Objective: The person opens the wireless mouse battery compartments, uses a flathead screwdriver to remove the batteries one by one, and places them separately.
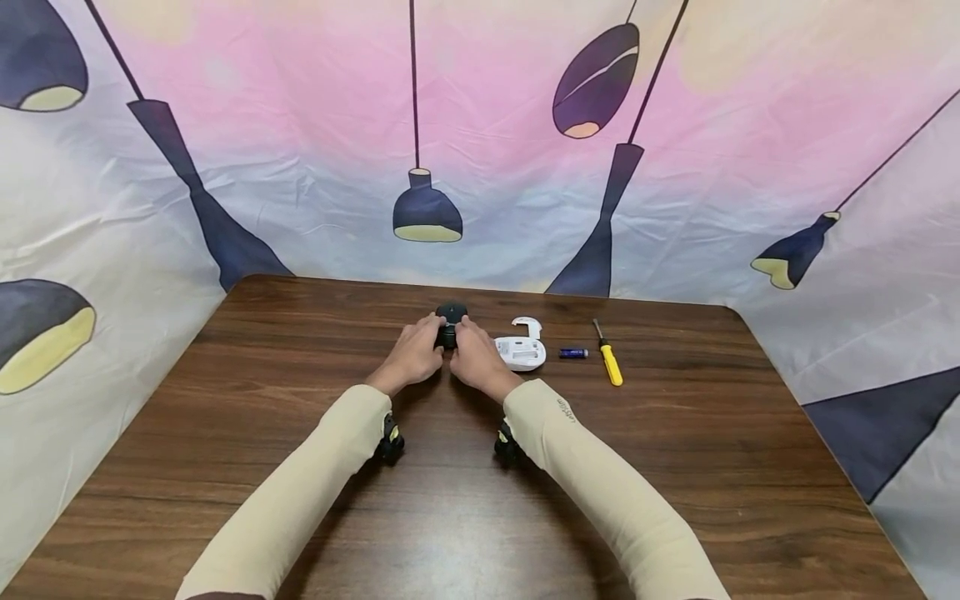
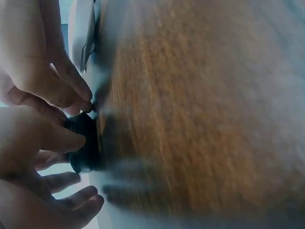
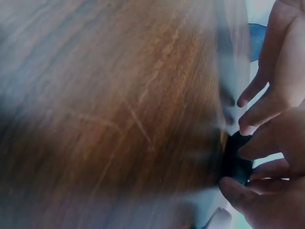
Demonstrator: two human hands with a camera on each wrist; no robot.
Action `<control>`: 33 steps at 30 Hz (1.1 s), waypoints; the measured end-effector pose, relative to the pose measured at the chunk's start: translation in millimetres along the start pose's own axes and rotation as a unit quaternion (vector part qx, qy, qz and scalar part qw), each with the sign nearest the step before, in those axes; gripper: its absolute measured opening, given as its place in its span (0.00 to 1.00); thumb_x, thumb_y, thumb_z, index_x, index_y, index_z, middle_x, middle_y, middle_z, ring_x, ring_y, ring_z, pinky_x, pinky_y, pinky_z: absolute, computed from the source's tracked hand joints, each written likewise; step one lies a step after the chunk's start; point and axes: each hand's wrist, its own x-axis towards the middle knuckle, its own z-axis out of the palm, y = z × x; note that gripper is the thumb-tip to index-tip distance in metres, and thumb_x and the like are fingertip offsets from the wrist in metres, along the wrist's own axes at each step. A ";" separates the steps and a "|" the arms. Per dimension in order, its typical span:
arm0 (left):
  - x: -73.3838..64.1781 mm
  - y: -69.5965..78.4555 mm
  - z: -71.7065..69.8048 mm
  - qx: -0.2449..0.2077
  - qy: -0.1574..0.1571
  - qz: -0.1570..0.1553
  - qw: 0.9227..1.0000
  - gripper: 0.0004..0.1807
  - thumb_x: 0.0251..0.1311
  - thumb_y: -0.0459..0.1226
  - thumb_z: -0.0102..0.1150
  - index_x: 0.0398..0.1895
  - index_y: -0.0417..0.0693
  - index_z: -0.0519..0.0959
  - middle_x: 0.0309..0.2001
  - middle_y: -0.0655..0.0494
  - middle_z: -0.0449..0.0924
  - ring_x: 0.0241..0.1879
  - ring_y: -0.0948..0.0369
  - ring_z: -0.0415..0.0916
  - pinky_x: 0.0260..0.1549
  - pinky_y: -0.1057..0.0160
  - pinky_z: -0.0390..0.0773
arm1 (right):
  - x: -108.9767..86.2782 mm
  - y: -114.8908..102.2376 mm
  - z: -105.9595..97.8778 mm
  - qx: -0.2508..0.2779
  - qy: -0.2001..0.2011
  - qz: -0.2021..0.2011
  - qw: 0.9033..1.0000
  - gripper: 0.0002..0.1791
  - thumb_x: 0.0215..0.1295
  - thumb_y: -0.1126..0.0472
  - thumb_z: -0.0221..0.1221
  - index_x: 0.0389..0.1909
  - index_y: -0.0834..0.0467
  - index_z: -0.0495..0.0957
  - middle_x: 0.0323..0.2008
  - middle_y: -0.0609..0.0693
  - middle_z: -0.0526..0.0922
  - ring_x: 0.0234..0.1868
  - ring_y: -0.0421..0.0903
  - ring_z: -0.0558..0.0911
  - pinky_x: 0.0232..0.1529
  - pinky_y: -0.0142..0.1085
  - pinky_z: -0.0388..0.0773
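At the far middle of the table, both hands hold a black computer mouse. The left hand grips its left side; in the left wrist view the thumb lies against the ridged edge of the mouse. From the right, the right hand holds it with thumb and fingers, and the right wrist view shows them touching the dark body. The hands hide part of the mouse. Just right of them, a white mouse lies underside up, its battery slot exposed. Its white cover lies behind it.
A blue battery lies right of the white mouse. Further right is a screwdriver with a yellow handle, its shaft pointing away. The wooden table ends at a printed cloth backdrop behind.
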 end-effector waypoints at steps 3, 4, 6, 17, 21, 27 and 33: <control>-1.3 -0.2 -0.2 0.020 0.006 0.009 1.000 0.28 0.71 0.28 0.47 0.73 0.27 0.59 0.73 0.32 0.61 0.74 0.42 0.54 0.76 0.45 0.53 | -3.4 -0.7 -3.6 -0.009 -0.008 -0.012 1.000 0.23 0.68 0.73 0.54 0.64 0.73 0.71 0.72 0.69 0.62 0.70 0.61 0.68 0.65 0.48 0.76; -2.1 -0.4 -0.1 0.023 0.009 0.008 1.000 0.28 0.72 0.28 0.48 0.73 0.27 0.60 0.72 0.33 0.63 0.74 0.41 0.56 0.75 0.45 0.55 | -4.5 -1.0 -4.3 -0.012 -0.009 -0.016 1.000 0.22 0.68 0.73 0.54 0.62 0.73 0.72 0.72 0.69 0.63 0.70 0.61 0.68 0.65 0.48 0.76; -3.9 -0.5 0.0 0.023 0.014 0.007 1.000 0.28 0.72 0.28 0.48 0.72 0.27 0.61 0.70 0.34 0.67 0.72 0.40 0.59 0.74 0.44 0.58 | -6.6 -0.6 -5.5 -0.019 -0.011 -0.024 0.999 0.21 0.68 0.73 0.55 0.61 0.73 0.74 0.71 0.69 0.65 0.70 0.61 0.69 0.65 0.48 0.76; -21.6 4.6 3.2 0.029 0.025 0.009 0.999 0.25 0.70 0.29 0.54 0.68 0.31 0.67 0.65 0.36 0.72 0.66 0.39 0.67 0.66 0.41 0.70 | -19.3 5.8 -8.8 -0.057 -0.007 -0.078 0.995 0.12 0.65 0.73 0.58 0.49 0.71 0.80 0.64 0.70 0.73 0.64 0.61 0.75 0.63 0.48 0.78; -27.5 7.4 5.0 0.038 0.028 0.016 0.999 0.25 0.70 0.30 0.56 0.68 0.31 0.68 0.65 0.36 0.72 0.65 0.39 0.67 0.65 0.41 0.72 | -25.5 6.9 -10.0 -0.057 -0.005 -0.085 0.995 0.13 0.66 0.73 0.58 0.50 0.71 0.80 0.64 0.70 0.73 0.63 0.61 0.76 0.62 0.49 0.79; -33.5 9.2 7.2 0.047 0.031 0.024 0.998 0.24 0.66 0.31 0.62 0.64 0.32 0.72 0.61 0.37 0.75 0.63 0.40 0.70 0.63 0.41 0.73 | -38.0 10.3 -11.3 -0.049 -0.009 -0.091 0.995 0.16 0.68 0.71 0.59 0.55 0.70 0.79 0.61 0.68 0.76 0.61 0.60 0.78 0.60 0.49 0.81; -38.1 10.0 6.0 0.041 0.026 0.025 0.999 0.26 0.62 0.34 0.69 0.61 0.35 0.74 0.57 0.40 0.75 0.59 0.44 0.75 0.59 0.44 0.77 | -46.8 13.8 -12.0 -0.039 0.007 -0.107 0.993 0.13 0.67 0.69 0.62 0.51 0.69 0.79 0.50 0.61 0.80 0.51 0.55 0.81 0.53 0.49 0.83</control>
